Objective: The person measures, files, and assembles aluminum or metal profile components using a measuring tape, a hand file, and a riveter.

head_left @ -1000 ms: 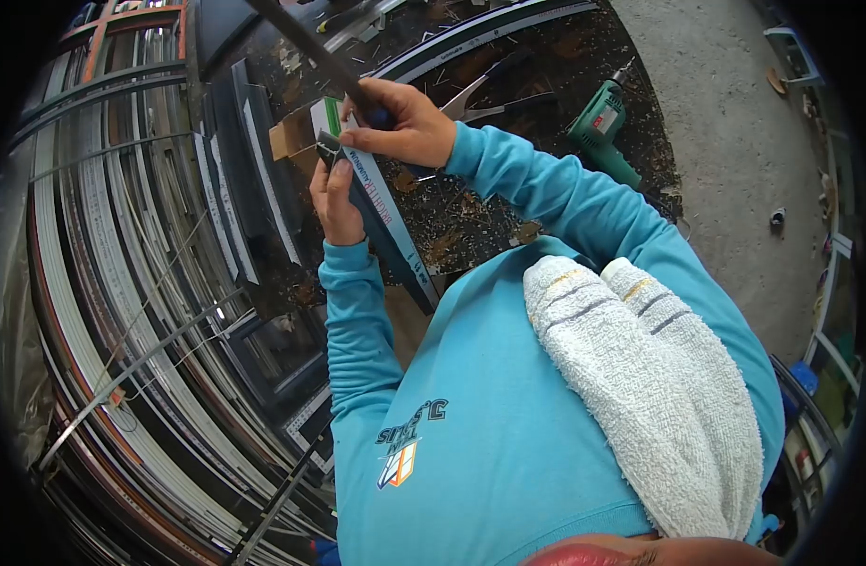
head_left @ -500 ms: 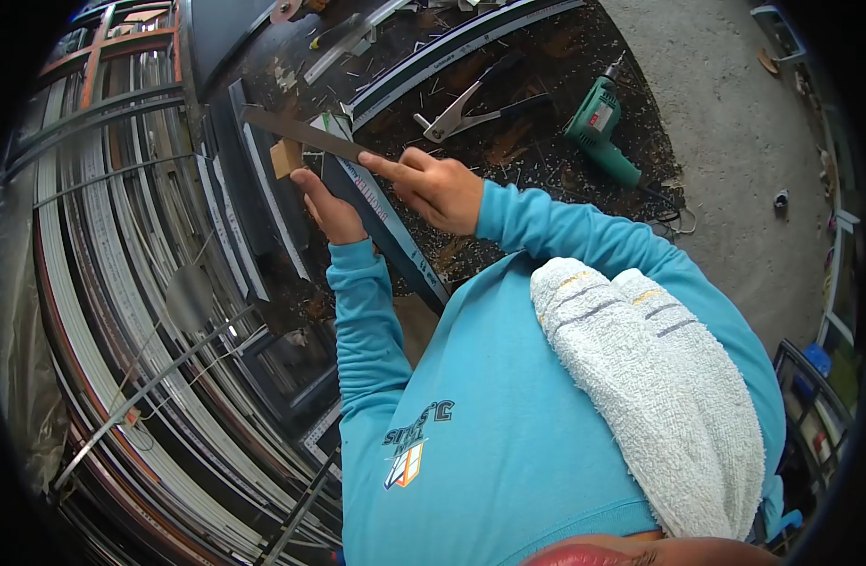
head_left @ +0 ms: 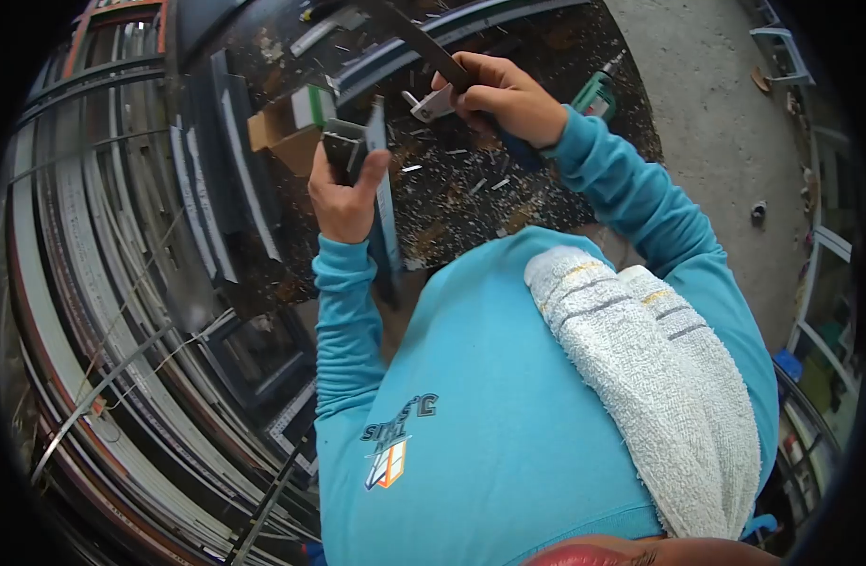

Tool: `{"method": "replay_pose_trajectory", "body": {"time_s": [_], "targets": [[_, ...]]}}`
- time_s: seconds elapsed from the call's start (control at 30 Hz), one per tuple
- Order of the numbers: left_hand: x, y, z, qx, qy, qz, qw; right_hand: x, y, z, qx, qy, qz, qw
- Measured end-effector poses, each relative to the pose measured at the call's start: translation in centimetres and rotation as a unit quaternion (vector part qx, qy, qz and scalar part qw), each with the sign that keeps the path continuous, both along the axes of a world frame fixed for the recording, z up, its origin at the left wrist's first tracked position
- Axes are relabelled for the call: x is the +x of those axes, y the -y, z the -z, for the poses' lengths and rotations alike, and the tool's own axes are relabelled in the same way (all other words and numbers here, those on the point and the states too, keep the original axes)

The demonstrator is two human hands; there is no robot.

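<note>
My left hand [head_left: 346,198] is closed round a dark metal profile [head_left: 388,222], thumb on its right side, with the cut hollow end pointing up and away from me. Printed film covers part of the profile's face. In my right hand [head_left: 513,99] is a flat file [head_left: 419,42], its long dark blade reaching up and left, apart from the profile. A cardboard box [head_left: 287,132] with a green and white part stands just beyond my left hand. Partly hidden behind my right hand lies a light metal two-handled hand tool [head_left: 429,106].
A green power drill [head_left: 595,96] lies at the right of the dark workbench [head_left: 452,212], which is strewn with metal shavings. Long profiles [head_left: 244,170] lie along its left side. Many more lengths fill a rack [head_left: 84,255] at the left. Concrete floor [head_left: 697,141] lies to the right.
My right hand has lifted the file off the profile's end and moved right and up. My left hand now wraps the profile, which has turned more upright. The view has shifted slightly.
</note>
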State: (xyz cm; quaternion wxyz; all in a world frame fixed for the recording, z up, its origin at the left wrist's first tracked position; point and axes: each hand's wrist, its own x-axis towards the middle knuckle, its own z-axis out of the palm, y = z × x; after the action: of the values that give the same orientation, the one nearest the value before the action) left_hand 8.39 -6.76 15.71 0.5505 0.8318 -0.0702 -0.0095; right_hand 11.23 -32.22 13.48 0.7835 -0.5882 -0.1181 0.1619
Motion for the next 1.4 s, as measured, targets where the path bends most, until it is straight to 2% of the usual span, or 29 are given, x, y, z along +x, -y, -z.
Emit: {"method": "replay_pose_trajectory", "body": {"time_s": [0.03, 0.13, 0.27, 0.37, 0.43, 0.53, 0.67, 0.9, 0.97, 1.03, 1.1, 1.2, 1.27, 1.3, 1.4], "targets": [[-0.8, 1.1, -0.5, -0.008, -0.026, 0.014, 1.000, -0.6, 1.0, -0.9, -0.041, -0.001, -0.042, 0.998], [-3.9, 2.5, -1.1, 0.079, -0.066, 0.101, 0.990, -2.7, 2.3, -1.8, -0.118, -0.032, -0.136, 0.983], [-7.1, 2.1, -1.8, 0.225, -0.054, 0.186, 0.955, -5.4, 2.4, -3.3, -0.208, -0.114, -0.214, 0.948], [-8.4, 0.4, -1.8, 0.234, -0.039, 0.216, 0.947, -7.4, 4.2, -6.1, -0.245, -0.126, -0.210, 0.938], [-9.2, -1.1, -1.1, 0.247, -0.031, 0.235, 0.940, -7.8, 5.5, -7.5, -0.352, -0.015, -0.268, 0.897], [-10.3, -2.4, -0.1, 0.199, -0.015, 0.246, 0.948, -8.3, 5.8, -10.7, -0.435, -0.012, -0.355, 0.827], [-11.0, -3.5, 0.5, 0.270, -0.042, 0.284, 0.919, -9.8, 6.0, -10.5, -0.479, -0.011, -0.365, 0.798], [-11.9, -3.8, 0.8, 0.257, -0.056, 0.296, 0.918, -10.5, 5.4, -11.0, -0.531, 0.017, -0.366, 0.764], [-12.1, -3.8, 1.1, 0.234, -0.067, 0.297, 0.924, -9.9, 4.0, -12.1, -0.528, -0.062, -0.406, 0.743], [-12.2, -3.4, 1.4, 0.230, -0.069, 0.305, 0.921, -12.2, 4.5, -7.6, -0.470, 0.204, -0.282, 0.811], [-12.4, -2.9, 1.7, 0.248, -0.065, 0.320, 0.912, -12.6, 3.9, -5.5, -0.425, 0.285, -0.239, 0.825], [-12.4, -3.4, 2.2, 0.237, -0.067, 0.310, 0.918, -12.5, 1.4, -5.5, -0.424, 0.156, -0.323, 0.832], [-12.5, -4.2, 2.0, 0.241, -0.043, 0.308, 0.919, -12.1, 2.0, -7.4, -0.429, 0.108, -0.374, 0.816], [-12.4, -4.4, 1.9, 0.250, -0.035, 0.309, 0.917, -12.2, 2.1, -7.8, -0.434, 0.134, -0.359, 0.815], [-12.9, -3.4, 1.7, 0.250, 0.012, 0.315, 0.915, -14.5, -1.4, -4.4, -0.378, 0.131, -0.300, 0.866]]}}
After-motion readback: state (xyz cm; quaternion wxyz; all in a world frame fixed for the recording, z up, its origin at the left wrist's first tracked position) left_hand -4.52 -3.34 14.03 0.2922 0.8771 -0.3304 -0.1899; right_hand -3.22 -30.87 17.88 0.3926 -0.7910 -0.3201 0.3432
